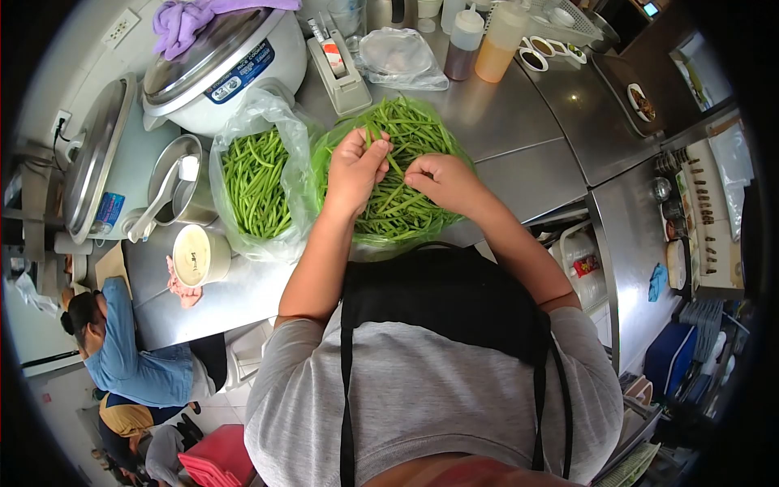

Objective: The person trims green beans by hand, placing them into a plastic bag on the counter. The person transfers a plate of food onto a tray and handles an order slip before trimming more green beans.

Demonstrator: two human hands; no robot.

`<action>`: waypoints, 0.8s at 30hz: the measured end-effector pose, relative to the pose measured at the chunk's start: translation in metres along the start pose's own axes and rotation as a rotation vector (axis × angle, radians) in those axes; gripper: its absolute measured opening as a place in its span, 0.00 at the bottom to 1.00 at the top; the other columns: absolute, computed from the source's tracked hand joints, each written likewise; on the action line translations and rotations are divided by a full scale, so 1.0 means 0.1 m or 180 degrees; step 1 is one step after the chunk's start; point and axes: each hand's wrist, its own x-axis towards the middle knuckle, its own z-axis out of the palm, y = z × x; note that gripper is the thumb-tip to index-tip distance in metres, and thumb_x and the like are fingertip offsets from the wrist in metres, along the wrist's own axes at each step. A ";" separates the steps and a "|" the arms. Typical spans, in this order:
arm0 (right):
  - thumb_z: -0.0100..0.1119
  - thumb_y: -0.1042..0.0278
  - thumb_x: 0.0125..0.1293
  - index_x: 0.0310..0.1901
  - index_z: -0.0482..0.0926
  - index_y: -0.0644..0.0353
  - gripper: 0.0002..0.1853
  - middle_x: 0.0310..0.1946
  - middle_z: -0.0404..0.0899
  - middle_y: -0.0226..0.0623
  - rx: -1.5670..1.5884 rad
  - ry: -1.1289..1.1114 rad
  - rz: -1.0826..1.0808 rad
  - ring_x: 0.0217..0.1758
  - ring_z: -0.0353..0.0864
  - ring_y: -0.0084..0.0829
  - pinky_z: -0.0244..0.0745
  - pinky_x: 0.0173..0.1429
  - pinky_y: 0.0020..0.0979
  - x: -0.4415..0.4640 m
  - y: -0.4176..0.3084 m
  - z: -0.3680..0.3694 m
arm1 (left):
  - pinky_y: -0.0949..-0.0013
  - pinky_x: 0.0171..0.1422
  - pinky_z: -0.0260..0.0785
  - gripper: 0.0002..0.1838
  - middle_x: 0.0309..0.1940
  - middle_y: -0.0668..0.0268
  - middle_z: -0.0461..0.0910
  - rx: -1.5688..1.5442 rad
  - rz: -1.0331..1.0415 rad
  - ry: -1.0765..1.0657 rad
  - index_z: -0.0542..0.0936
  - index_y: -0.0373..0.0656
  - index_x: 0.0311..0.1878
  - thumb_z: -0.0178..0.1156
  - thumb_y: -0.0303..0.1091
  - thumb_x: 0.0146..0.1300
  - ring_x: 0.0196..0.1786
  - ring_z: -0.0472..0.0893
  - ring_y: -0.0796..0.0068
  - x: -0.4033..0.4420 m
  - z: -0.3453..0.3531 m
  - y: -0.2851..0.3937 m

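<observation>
My left hand (357,169) is closed over a green plastic bag (321,166), its thumb and fingers pinching a green bean (395,165). That bean slants from my left hand toward my right hand (442,182). The fingertips of my right hand are pressed together at the bean's lower end. Beneath both hands, a heap of green beans (418,123) fills the green bag. Just to the left, a clear plastic bag (302,154) holds trimmed-looking beans (256,187) in shorter lengths.
A white tub (201,256) and a metal pot (192,146) with a ladle stand left. Behind are a rice cooker (268,69), a tape dispenser (341,81) and sauce bottles (497,49). Another person (134,349) is at the lower left.
</observation>
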 end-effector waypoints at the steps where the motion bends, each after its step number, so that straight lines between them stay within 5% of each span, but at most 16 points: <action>1: 0.55 0.68 0.54 0.36 0.76 0.62 0.10 0.29 0.77 0.33 0.0085 0.0061 -0.0014 0.30 0.74 0.22 0.68 0.35 0.24 0.00 0.02 0.02 | 0.83 0.20 0.55 0.04 0.27 0.68 0.72 -0.0002 0.0018 -0.0005 0.70 0.40 0.36 0.51 0.28 0.59 0.20 0.66 0.87 0.00 -0.01 -0.01; 11: 0.54 0.67 0.54 0.30 0.75 0.63 0.08 0.23 0.74 0.36 0.0380 0.0236 -0.0152 0.26 0.73 0.29 0.67 0.32 0.28 0.02 -0.02 0.03 | 0.83 0.22 0.57 0.04 0.30 0.65 0.74 -0.0102 0.0031 -0.0125 0.70 0.39 0.37 0.50 0.26 0.58 0.23 0.68 0.85 -0.06 0.01 -0.03; 14: 0.52 0.69 0.56 0.30 0.73 0.64 0.07 0.22 0.72 0.36 0.0369 0.1030 -0.0323 0.25 0.71 0.28 0.65 0.31 0.28 0.04 0.04 0.09 | 0.83 0.22 0.58 0.05 0.32 0.64 0.74 -0.0132 0.0120 -0.0178 0.70 0.38 0.38 0.50 0.24 0.58 0.24 0.68 0.85 -0.08 0.02 -0.01; 24: 0.43 0.67 0.64 0.34 0.69 0.61 0.07 0.24 0.68 0.26 0.3238 0.1090 0.0039 0.28 0.66 0.18 0.64 0.37 0.20 0.09 -0.12 0.19 | 0.81 0.25 0.58 0.06 0.38 0.60 0.74 -0.0493 0.0383 -0.0165 0.70 0.38 0.39 0.49 0.23 0.58 0.25 0.67 0.82 -0.14 0.02 -0.04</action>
